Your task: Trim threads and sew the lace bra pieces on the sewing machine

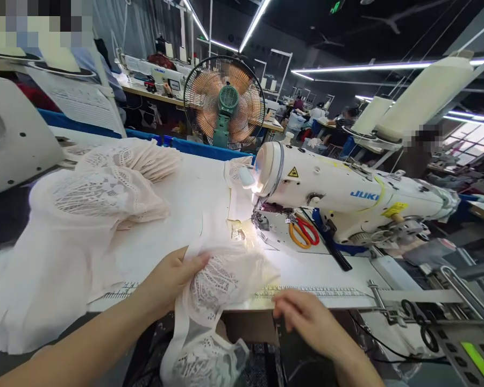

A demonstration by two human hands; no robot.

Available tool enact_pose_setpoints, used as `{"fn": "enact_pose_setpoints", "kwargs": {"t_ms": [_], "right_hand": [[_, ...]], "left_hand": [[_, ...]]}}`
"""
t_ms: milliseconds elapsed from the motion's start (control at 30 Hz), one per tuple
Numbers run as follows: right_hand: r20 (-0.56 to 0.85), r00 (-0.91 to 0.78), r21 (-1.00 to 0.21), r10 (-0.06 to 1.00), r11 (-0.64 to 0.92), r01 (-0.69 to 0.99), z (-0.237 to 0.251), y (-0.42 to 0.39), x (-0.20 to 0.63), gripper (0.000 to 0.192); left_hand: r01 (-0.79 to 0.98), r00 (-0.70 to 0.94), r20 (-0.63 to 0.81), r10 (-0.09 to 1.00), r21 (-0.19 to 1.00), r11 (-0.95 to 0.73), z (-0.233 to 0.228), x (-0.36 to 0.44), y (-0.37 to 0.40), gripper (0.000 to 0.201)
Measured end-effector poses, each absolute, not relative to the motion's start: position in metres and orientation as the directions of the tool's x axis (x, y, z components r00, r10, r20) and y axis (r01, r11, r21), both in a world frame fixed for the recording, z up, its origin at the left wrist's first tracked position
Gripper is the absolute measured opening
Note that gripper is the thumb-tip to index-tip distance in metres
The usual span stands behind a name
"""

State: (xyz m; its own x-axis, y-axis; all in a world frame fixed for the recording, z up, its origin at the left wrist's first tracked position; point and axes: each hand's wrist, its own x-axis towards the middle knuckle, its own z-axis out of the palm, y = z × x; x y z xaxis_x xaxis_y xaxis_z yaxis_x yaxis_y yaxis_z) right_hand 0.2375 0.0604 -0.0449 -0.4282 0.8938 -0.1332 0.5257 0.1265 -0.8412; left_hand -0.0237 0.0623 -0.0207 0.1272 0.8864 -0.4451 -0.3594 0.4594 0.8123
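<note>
Lace fabric [221, 279] is gripped by the left hand [171, 279] on the bench [193, 188]; the right hand [306, 317] hovers loosely open beside the blue-lettered "JUKI" sewing machine [347, 196].

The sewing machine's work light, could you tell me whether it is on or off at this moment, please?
On. The work light at the sewing machine head glows, throwing a bright patch on the table and lace fabric below it.

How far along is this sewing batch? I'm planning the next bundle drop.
Looks early to midway, as a guess. A pile of lace pieces lies stacked on the table, sewn or unsewn I cannot tell. In hand: the left hand grips a lace piece at the table edge; the right hand hovers beside it. Nothing lies under the sewing machine needle yet.
</note>
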Motion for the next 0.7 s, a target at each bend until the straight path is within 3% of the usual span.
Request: {"fn": "enact_pose_setpoints", "kwargs": {"t_ms": [100,167,333,500,700], "right_hand": [[-0.040,-0.319,-0.849,0.947,0.137,0.511,-0.037,0.084,0.225,0.032],[-0.082,-0.416,-0.897,0.906,0.115,0.427,-0.037,0.096,0.213,0.032],[-0.235,-0.550,-0.962,0.801,-0.110,0.250,-0.055,0.110,0.194,0.032],[-0.181,-0.588,-0.967,0.788,-0.034,0.252,-0.060,0.115,0.198,0.032],[-0.168,-0.642,-0.953,0.748,0.044,0.300,-0.057,0.122,0.199,0.028]], "left_hand": [[-0.268,0.162,-0.437,0.885,0.843,0.466,-0.025,-0.018,0.064,0.051],[-0.209,0.173,-0.447,0.878,0.854,0.476,-0.028,-0.014,0.066,0.051],[0.045,0.219,-0.428,0.877,0.902,0.429,-0.033,-0.010,0.072,0.041],[0.388,0.280,-0.379,0.882,0.885,0.257,-0.033,-0.006,0.088,0.025],[0.427,0.403,-0.477,0.782,0.853,0.300,-0.031,0.005,0.105,0.023]]}}
